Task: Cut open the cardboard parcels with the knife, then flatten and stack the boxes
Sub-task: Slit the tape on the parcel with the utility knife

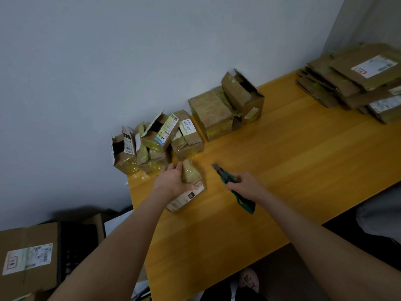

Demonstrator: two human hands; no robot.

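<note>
A small taped cardboard parcel [191, 187] with a white label lies on the yellow wooden table [293, 161]. My left hand [172, 179] grips its left side, fingers curled over the top. To its right, my right hand [246, 185] holds a green utility knife [227, 179], its blade out and pointing up-left, a short way from the parcel. Behind the parcel, several small parcels [156, 142], some with open flaps, stand against the wall. Two bigger boxes [225, 107] sit further right. A stack of flattened boxes [355, 81] lies at the table's far right.
The grey wall runs along the table's far edge. On the floor at the lower left stands a large cardboard box [28, 255] with a label. A pink slipper [248, 279] shows below the table's near edge. Grey cloth [382, 213] sits at the right edge.
</note>
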